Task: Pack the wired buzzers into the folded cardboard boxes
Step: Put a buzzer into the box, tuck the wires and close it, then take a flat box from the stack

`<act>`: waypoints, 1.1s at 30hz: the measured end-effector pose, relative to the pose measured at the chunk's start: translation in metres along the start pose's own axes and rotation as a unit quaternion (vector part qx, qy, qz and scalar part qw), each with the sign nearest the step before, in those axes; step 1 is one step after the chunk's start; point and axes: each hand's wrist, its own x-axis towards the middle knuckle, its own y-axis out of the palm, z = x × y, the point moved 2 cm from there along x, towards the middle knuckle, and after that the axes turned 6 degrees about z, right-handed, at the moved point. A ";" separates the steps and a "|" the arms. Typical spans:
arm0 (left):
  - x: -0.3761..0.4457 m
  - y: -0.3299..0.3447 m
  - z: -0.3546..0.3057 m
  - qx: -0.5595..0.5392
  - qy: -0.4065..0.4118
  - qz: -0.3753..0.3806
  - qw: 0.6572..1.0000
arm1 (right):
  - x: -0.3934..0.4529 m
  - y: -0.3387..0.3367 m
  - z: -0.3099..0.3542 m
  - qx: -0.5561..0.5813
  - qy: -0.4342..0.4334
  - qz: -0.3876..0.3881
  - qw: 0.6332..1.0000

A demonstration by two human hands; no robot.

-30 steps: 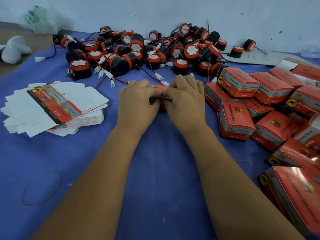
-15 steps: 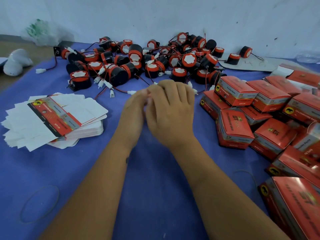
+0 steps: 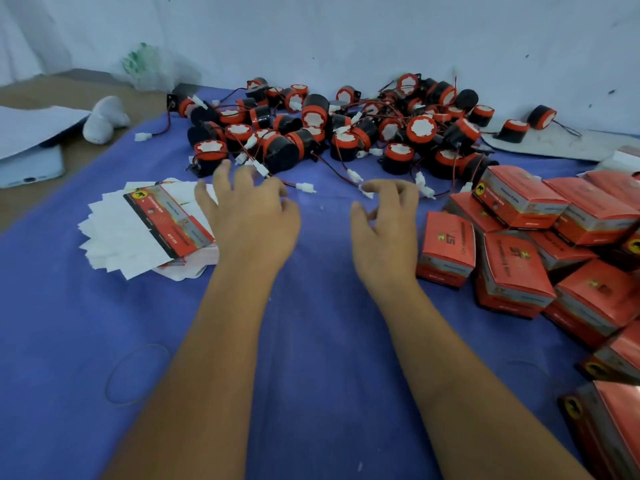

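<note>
Fingers (image 3: 221,174) on the left hand (image 3: 252,220) are spread wide and loose, nothing in them, hovering over the right edge of the flat box stack (image 3: 152,230). Can't tell if it's actually touching the stack or just above it. The right hand (image 3: 384,230) is also empty, fingers half curled and relaxed, thumb sticking out to the left, tips right by a white plug (image 3: 366,192) lying on the cloth (image 3: 329,341). The two hands are apart with bare blue cloth between them. The buzzers (image 3: 346,129) are all in a heap at the far side, black bodies with red rims and white centres, red and black wires tangled everywhere and little white plugs spilling out toward the hands. One buzzer (image 3: 512,130) and another (image 3: 542,116) sit off to the far right on a pale sheet (image 3: 554,147). The folded boxes (image 3: 519,258) are piled on the right, red with white ends, a bunch of them leaning on each other all the way down to the near right corner. On the near left a rubber band (image 3: 136,374) lies on the cloth. Far left there's a white lumpy thing (image 3: 104,121) and some paper (image 3: 31,128) on the brown tabletop.
</note>
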 end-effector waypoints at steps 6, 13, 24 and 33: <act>-0.001 -0.005 0.014 0.111 -0.116 0.143 0.977 | 0.015 -0.010 -0.019 0.067 0.172 -0.118 0.976; 0.000 -0.001 -0.009 0.078 -0.028 0.123 0.989 | 0.001 0.011 0.000 -0.010 -0.024 0.068 0.997; -0.004 -0.017 -0.017 -0.357 0.008 -0.091 0.929 | -0.010 0.041 0.032 0.346 0.202 0.245 0.883; -0.002 -0.015 -0.005 -0.704 -0.058 -0.154 0.690 | -0.015 0.045 0.032 0.196 0.149 0.171 0.954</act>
